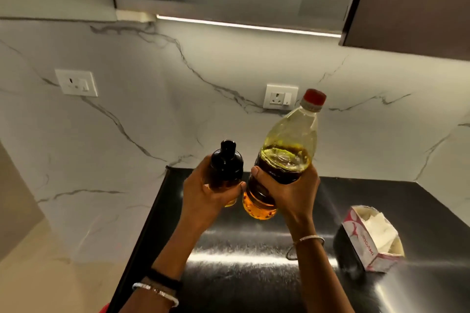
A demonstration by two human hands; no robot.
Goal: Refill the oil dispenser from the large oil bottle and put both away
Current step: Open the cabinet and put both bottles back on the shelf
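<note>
Holding both containers up in front of me, above the black surface (254,274), I have one in each of my hands. My left hand (203,193) is curled round the lower body of the small oil dispenser (226,162), which stands roughly upright with its dark dome and black cap on top. A little amber oil shows below my fingers.

My right hand (292,193) is clamped round the middle of the large oil bottle (284,155), thumb on its left side and fingers wrapped round the right. The bottle leans with its red cap (314,97) on and pointing up and slightly right, toward the marble wall (178,109). The oil in it reaches about half its height, and its base hangs below my hand.

The two containers are just beside each other, but I cannot tell whether they touch. Neither one rests on the surface.

To the right, an opened pink and white tissue box (368,239) sits on the surface. Two white wall sockets show on the marble, one on the left (76,83) and one just behind the bottle's neck (280,96). A lit strip (241,25) runs under the cabinet overhead.
</note>
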